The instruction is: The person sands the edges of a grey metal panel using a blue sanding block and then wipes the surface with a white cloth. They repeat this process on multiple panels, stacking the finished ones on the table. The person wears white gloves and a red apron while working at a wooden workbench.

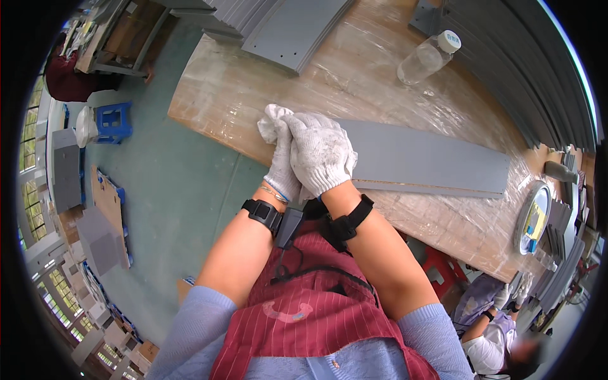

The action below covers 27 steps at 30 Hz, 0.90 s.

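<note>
Both my hands wear white knitted gloves and meet at the left end of a long grey panel (424, 155) lying on the table. My left hand (283, 166) is closed, its thumb side up, against the other hand. A crumpled white cloth (268, 123) pokes out past the fingers. Over the panel's end, my right hand (322, 152) is bent with its knuckles up, pressed close to the left. The fingertips of both hands are hidden, so how the cloth is shared between them is hard to see. A pale strip of bare edge runs along the panel's near side.
The table (221, 95) is covered in clear plastic film. A clear bottle (421, 60) with a white cap stands beyond the panel; more grey panels (291, 35) lie at the far edge. A round tin (533, 217) is at right. A co-worker (494, 329) works at lower right. A blue stool (114, 122) stands left.
</note>
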Tool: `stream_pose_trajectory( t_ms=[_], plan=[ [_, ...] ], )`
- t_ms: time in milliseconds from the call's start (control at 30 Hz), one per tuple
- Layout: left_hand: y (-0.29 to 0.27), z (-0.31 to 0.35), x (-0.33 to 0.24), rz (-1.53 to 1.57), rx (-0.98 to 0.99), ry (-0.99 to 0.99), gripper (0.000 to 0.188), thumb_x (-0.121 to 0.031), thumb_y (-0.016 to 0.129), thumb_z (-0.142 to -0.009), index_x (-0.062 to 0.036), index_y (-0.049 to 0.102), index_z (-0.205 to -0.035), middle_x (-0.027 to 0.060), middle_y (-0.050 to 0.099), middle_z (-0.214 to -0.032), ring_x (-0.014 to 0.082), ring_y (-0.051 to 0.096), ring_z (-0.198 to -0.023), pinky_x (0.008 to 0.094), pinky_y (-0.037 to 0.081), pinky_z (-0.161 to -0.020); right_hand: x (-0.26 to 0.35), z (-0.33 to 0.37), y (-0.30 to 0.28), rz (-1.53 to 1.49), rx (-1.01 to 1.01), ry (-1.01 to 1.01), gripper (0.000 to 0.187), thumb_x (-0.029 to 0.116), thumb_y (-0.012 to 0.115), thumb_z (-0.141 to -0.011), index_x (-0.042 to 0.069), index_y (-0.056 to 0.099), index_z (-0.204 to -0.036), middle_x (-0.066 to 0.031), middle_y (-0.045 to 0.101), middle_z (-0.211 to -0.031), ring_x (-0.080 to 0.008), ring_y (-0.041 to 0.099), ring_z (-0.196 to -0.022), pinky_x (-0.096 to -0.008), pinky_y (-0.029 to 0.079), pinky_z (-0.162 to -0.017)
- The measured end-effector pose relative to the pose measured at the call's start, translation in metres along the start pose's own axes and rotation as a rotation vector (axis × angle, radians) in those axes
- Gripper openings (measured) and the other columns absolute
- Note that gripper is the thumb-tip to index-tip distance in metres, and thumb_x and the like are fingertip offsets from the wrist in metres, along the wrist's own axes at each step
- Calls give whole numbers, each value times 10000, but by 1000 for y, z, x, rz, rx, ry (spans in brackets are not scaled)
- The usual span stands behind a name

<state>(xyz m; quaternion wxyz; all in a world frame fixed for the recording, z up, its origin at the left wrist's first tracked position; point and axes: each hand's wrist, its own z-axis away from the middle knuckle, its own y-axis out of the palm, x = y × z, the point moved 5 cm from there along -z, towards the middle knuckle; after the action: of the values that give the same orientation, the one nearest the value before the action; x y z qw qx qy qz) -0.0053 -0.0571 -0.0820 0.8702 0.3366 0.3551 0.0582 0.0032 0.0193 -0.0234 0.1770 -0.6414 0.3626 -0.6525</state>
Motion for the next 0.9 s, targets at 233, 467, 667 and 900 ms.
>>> stream_pose_trajectory(
  t_ms=[233, 467, 667, 900],
  plan=[
    [-56, -14, 26, -1151, 380, 360, 563, -345, 578, -961, -121, 458, -1463, 107, 565, -1415, 207, 582, -1261, 396, 455, -1093, -20, -10, -75, -1100, -508, 232, 339, 86, 546, -1021, -20, 586, -1340, -169, 610, -1342, -238, 605, -1216, -349, 522, -1013],
    [-16, -5, 20, -100, 203, -156, 780, 106, 566, -777, -42, 396, -1524, 105, 562, -1412, 237, 547, -1301, 372, 441, -1113, -120, 77, -130, 105, -318, 109, 454, 187, 717, -893, 109, 603, -1326, -165, 638, -1211, -345, 614, -1131, -469, 516, -979],
    [-8, -2, 15, -107, 181, -170, 733, 78, 608, -800, -47, 412, -1495, 101, 590, -1359, 229, 577, -1250, 361, 489, -1055, -62, 20, -63, 394, -5, -129, 523, 199, 740, -758, 250, 658, -1272, -104, 631, -1059, -359, 598, -956, -484, 503, -801],
    [-30, -2, 19, -129, 44, -240, 644, 111, 621, -777, 5, 473, -1394, 120, 625, -1264, 235, 646, -1104, 348, 546, -952, -28, -19, -18, 363, 133, -144, 317, 238, 638, -843, 230, 692, -1156, -69, 646, -1100, -284, 605, -1074, -483, 487, -909]
  ],
)
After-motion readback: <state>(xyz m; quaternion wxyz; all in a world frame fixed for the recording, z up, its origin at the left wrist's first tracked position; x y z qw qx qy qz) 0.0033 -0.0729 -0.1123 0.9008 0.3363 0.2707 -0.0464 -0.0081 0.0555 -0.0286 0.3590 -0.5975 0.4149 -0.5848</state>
